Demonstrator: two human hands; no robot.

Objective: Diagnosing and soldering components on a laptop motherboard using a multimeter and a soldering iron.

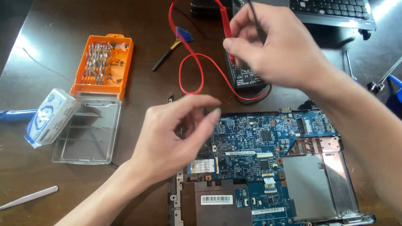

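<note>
The right hand (276, 50) is up near the top of the table. Its fingers pinch a red probe (226, 29) and a thin black probe (256, 21). Both probes stand nearly upright, tips pointing down. A red wire (190, 67) loops from the red probe across the table to a black meter (245, 77), which lies under the hand. The meter's long side runs toward the top of the table.

The left hand (176, 138) hovers over the left part of a blue laptop circuit board (268, 142). Its thumb and fingers are close together, nearly pinching. I cannot tell if it holds anything.

The board sits in an open laptop shell. A white sticker with black bars (216, 199) is on a dark plate near the bottom.

On the left is an orange case of screwdriver bits (104, 62), with its clear lid (88, 129) lying open. A white and blue box (48, 117) leans just beside the lid. A black brush with blue bristles (171, 48) lies slanted near the case.
</note>
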